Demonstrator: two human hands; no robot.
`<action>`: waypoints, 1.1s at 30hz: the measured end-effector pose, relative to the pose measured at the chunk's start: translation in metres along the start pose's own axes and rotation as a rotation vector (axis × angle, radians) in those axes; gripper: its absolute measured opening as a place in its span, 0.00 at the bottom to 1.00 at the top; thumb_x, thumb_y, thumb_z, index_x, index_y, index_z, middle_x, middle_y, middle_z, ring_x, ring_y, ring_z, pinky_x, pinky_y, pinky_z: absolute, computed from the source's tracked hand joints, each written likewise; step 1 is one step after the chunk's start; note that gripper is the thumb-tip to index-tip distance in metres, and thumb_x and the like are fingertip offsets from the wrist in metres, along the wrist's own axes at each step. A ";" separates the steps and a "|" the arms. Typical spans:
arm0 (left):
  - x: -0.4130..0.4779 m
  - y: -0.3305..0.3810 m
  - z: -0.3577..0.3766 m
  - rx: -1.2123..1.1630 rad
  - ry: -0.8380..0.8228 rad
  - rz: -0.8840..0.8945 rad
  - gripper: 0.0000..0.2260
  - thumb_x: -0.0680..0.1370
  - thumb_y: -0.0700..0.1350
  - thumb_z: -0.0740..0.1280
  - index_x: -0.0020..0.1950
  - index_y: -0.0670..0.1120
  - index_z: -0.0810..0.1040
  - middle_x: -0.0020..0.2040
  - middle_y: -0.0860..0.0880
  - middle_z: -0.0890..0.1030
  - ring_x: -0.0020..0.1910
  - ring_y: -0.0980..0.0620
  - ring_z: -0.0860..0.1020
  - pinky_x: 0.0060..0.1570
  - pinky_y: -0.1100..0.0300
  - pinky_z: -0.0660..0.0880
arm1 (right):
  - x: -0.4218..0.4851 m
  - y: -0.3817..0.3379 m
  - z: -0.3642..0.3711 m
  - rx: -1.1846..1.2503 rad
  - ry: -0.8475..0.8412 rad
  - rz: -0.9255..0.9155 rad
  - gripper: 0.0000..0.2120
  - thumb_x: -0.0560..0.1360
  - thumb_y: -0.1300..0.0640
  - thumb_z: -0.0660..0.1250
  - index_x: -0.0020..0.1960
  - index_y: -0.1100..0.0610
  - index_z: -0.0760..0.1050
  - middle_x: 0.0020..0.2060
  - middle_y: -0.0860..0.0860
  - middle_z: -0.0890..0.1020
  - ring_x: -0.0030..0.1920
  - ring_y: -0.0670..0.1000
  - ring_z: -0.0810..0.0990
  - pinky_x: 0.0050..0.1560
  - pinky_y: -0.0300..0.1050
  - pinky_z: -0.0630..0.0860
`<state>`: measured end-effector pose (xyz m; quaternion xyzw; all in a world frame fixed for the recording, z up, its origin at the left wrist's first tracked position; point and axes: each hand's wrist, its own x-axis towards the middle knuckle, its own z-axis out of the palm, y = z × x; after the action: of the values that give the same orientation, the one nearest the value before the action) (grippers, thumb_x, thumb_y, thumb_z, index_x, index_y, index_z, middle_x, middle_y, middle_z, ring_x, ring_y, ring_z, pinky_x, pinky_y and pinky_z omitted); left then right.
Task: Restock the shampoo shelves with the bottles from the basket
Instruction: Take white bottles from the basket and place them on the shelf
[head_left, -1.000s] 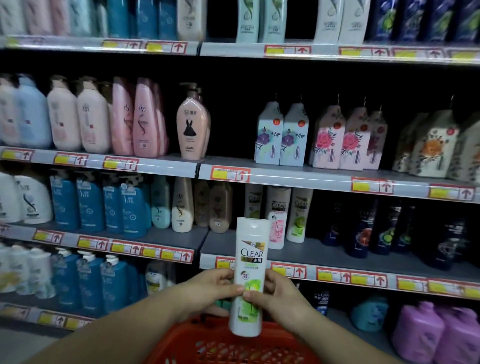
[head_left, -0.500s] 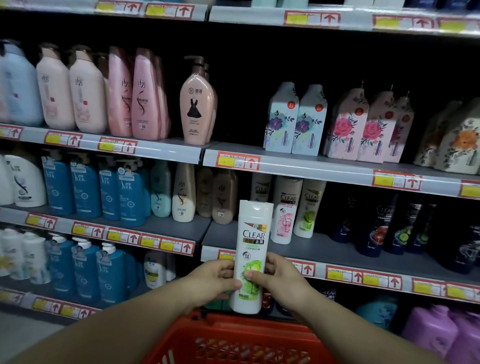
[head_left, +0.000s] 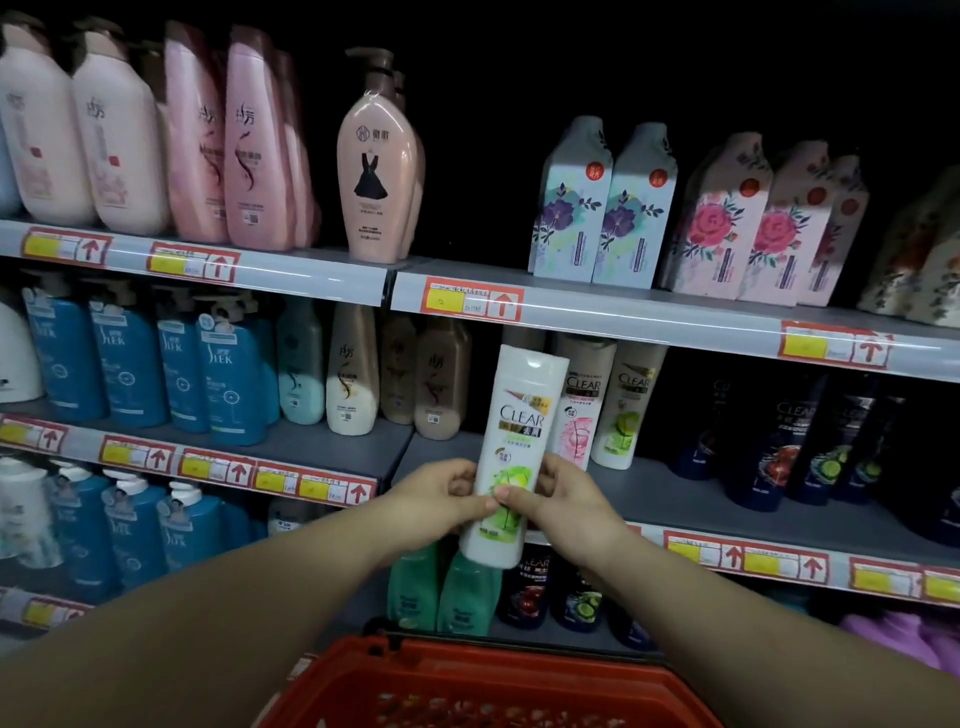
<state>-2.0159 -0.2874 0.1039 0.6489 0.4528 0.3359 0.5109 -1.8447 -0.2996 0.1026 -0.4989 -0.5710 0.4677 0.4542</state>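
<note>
I hold the white CLEAR shampoo bottle (head_left: 519, 441) upright in the air before the grey shelf (head_left: 675, 499). Both my hands clasp its green-labelled lower half. My left hand (head_left: 436, 499) curls round its left side and my right hand (head_left: 566, 506) round its right, thumbs meeting across the label. Just right of it, 2 CLEAR bottles stand on that shelf, 1 pink-flowered (head_left: 576, 415) and 1 lime-labelled (head_left: 623, 415). The red basket (head_left: 467, 670) sits below my forearms; I cannot make out its contents
</note>
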 end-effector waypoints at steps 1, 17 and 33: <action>0.006 0.003 -0.001 0.010 0.008 0.011 0.13 0.76 0.40 0.70 0.60 0.46 0.76 0.56 0.47 0.83 0.55 0.52 0.81 0.57 0.57 0.77 | 0.005 -0.004 -0.002 -0.010 0.002 -0.009 0.17 0.74 0.64 0.72 0.60 0.58 0.74 0.54 0.52 0.84 0.54 0.49 0.83 0.53 0.44 0.81; 0.089 -0.004 0.002 0.270 0.233 0.018 0.15 0.76 0.45 0.69 0.63 0.46 0.76 0.57 0.50 0.82 0.55 0.51 0.80 0.60 0.52 0.75 | 0.084 0.012 -0.005 -0.157 0.195 -0.060 0.15 0.75 0.63 0.71 0.58 0.52 0.73 0.56 0.52 0.82 0.56 0.52 0.81 0.59 0.50 0.79; 0.134 -0.027 0.010 0.292 0.420 0.045 0.14 0.76 0.43 0.70 0.62 0.47 0.77 0.58 0.50 0.81 0.56 0.50 0.79 0.59 0.52 0.75 | 0.103 0.043 0.014 -0.323 0.330 -0.094 0.21 0.77 0.65 0.63 0.68 0.52 0.69 0.60 0.48 0.80 0.59 0.49 0.79 0.54 0.38 0.75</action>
<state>-1.9643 -0.1641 0.0714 0.6417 0.5784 0.4055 0.2988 -1.8615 -0.1952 0.0634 -0.6078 -0.5791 0.2607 0.4767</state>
